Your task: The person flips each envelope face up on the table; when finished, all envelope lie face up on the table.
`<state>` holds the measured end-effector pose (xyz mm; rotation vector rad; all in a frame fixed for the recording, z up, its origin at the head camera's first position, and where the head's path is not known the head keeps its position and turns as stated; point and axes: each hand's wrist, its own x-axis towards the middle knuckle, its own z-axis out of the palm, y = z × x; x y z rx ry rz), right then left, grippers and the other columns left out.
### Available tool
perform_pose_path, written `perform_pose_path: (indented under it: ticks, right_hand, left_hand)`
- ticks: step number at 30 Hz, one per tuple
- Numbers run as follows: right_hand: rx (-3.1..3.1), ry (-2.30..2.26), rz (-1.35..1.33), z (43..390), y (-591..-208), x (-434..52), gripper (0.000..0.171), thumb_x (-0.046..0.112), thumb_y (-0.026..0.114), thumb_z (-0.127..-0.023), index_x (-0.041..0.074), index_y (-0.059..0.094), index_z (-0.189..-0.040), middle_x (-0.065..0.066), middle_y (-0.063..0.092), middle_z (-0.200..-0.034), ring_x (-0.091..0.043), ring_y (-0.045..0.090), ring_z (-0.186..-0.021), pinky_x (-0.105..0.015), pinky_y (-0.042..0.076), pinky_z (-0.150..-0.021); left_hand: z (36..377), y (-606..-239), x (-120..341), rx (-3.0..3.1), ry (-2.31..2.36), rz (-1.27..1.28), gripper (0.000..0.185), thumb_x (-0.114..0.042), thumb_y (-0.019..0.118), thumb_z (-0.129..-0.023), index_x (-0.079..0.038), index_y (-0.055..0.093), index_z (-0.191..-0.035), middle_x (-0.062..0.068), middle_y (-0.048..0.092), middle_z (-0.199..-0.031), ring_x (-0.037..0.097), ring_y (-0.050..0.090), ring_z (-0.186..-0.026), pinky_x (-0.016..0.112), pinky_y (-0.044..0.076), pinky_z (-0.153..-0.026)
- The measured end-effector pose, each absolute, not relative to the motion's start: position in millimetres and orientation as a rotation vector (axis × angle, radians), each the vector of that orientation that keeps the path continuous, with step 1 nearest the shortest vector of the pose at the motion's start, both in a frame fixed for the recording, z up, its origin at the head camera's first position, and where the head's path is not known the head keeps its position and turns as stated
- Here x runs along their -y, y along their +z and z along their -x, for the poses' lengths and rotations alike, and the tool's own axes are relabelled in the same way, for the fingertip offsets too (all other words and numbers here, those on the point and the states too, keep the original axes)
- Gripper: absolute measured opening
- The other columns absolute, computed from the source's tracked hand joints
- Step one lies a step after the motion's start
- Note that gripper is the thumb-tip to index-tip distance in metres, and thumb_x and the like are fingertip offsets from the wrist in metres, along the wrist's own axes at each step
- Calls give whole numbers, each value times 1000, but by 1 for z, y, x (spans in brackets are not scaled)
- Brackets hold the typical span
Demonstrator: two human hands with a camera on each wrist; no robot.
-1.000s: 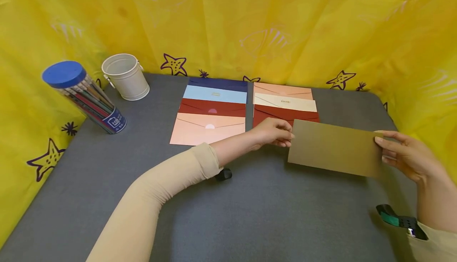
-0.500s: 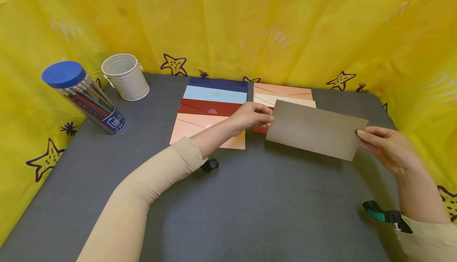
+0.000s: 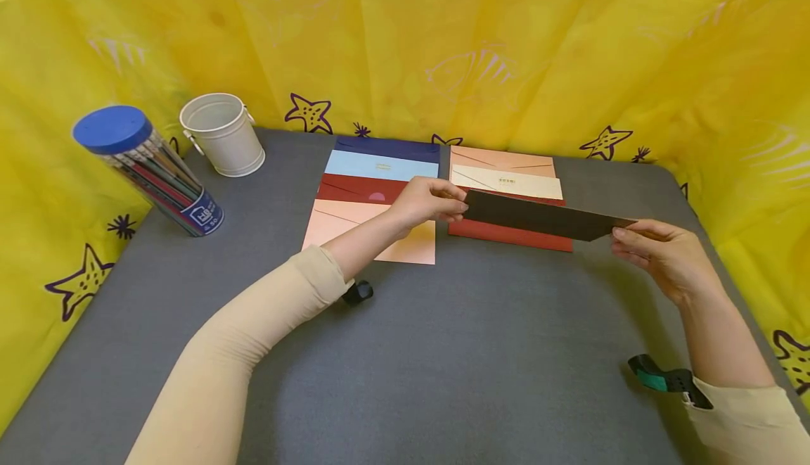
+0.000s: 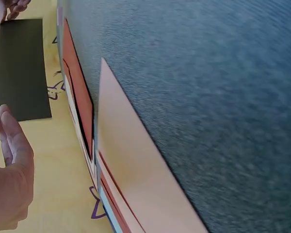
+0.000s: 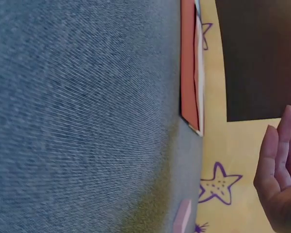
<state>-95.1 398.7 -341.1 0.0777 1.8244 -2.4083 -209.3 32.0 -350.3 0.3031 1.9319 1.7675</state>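
A plain dark envelope [image 3: 544, 217] hangs above the table, tilted so that a thin strip of its face shows in the head view. My left hand [image 3: 430, 202] pinches its left edge, and my right hand [image 3: 673, 261] pinches its right end. Below it lies a red envelope [image 3: 506, 233], partly hidden, overlapping a cream envelope [image 3: 474, 176] and a peach one [image 3: 500, 158]. Left of these is another overlapping column: dark blue [image 3: 386, 147], light blue [image 3: 354, 163], red [image 3: 348, 188] and pink [image 3: 342, 234] envelopes. The left wrist view shows the dark envelope [image 4: 17, 73] between both hands.
At the back left stand a white metal bucket [image 3: 223, 138] and a clear tub of pencils [image 3: 152, 169] with a blue lid. A yellow cloth [image 3: 392, 36] with starfish prints hangs behind the grey table [image 3: 443, 366].
Both hands have carried the envelope left and toward the back, over the right column. Its broad face, turned to view before, has tipped to a narrow dark strip.
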Motion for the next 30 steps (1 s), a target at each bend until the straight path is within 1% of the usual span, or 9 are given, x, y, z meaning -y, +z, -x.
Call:
perform_pose_path:
  ticks: [4, 8, 11, 14, 18, 21, 22, 25, 30]
  right_hand:
    - [-1866, -2347, -52, 94, -344, -397, 33, -12, 51, -95, 4, 77, -106, -3, 78, -97, -15, 76, -83, -24, 61, -76]
    - [-1929, -2272, -44, 93, -346, -395, 31, -8, 50, -97, 5, 76, -109, 1, 77, -103, -12, 75, -87, -23, 60, -78]
    - [-1945, -2220, -39, 93, -347, -394, 29, -5, 50, -98, 4, 75, -109, 4, 77, -105, -11, 74, -87, -22, 60, -79]
    - [-1949, -2170, -32, 94, -349, -394, 27, -3, 50, -99, 3, 75, -108, 6, 77, -106, -10, 73, -88, -22, 60, -78]
    - [-2056, -2015, -60, 96, -354, -396, 25, -1, 55, -98, 9, 76, -107, 11, 74, -105, -7, 72, -88, -20, 60, -76]
    - [-2205, -1807, -93, 99, -357, -397, 23, 1, 59, -96, 16, 71, -108, 13, 71, -101, -5, 71, -85, -19, 59, -74]
    - [-2234, -1754, -107, 99, -359, -397, 22, 1, 61, -95, 15, 68, -110, 14, 71, -99, -5, 71, -83, -20, 60, -73]
    - [-2301, -1619, -117, 103, -362, -394, 27, 1, 62, -94, 8, 54, -119, 14, 72, -90, -5, 72, -79, -20, 60, -71]
    - [-2338, -1489, -115, 106, -368, -388, 57, -1, 60, -95, -17, 29, -139, 16, 70, -82, -4, 72, -76, -21, 60, -69]
  left_hand:
    - [209, -353, -29, -1945, 1748, -282, 18, -5, 71, -88, 1, 73, -105, 7, 75, -89, 15, 72, -79, 46, 56, -96]
    - [210, -357, -28, -1919, 1758, -240, 18, -4, 68, -90, 3, 73, -105, 13, 76, -98, 11, 71, -76, 45, 56, -95]
    - [210, -360, -27, -1911, 1753, -213, 19, -6, 68, -91, 5, 73, -105, 14, 75, -97, 9, 70, -73, 46, 56, -95]
    - [211, -365, -28, -1932, 1723, -208, 20, -7, 70, -89, 5, 73, -105, 11, 74, -94, 8, 69, -71, 45, 57, -93]
    - [211, -373, -30, -1954, 1699, -215, 22, 0, 70, -86, 9, 66, -106, 8, 70, -82, 8, 67, -66, 31, 62, -75]
    - [210, -376, -33, -1996, 1654, -221, 25, 5, 68, -85, 10, 60, -108, 10, 68, -81, 8, 65, -60, 19, 58, -61]
    - [209, -376, -33, -2024, 1625, -227, 26, 5, 67, -84, 10, 59, -109, 11, 68, -82, 7, 64, -58, 17, 57, -59]
    - [207, -376, -35, -2143, 1491, -258, 28, 2, 69, -83, 9, 62, -109, 17, 71, -93, 4, 64, -55, 16, 56, -57]
    - [206, -376, -37, -2279, 1295, -306, 34, 0, 72, -79, 6, 65, -111, 18, 72, -105, 2, 63, -55, 15, 55, -58]
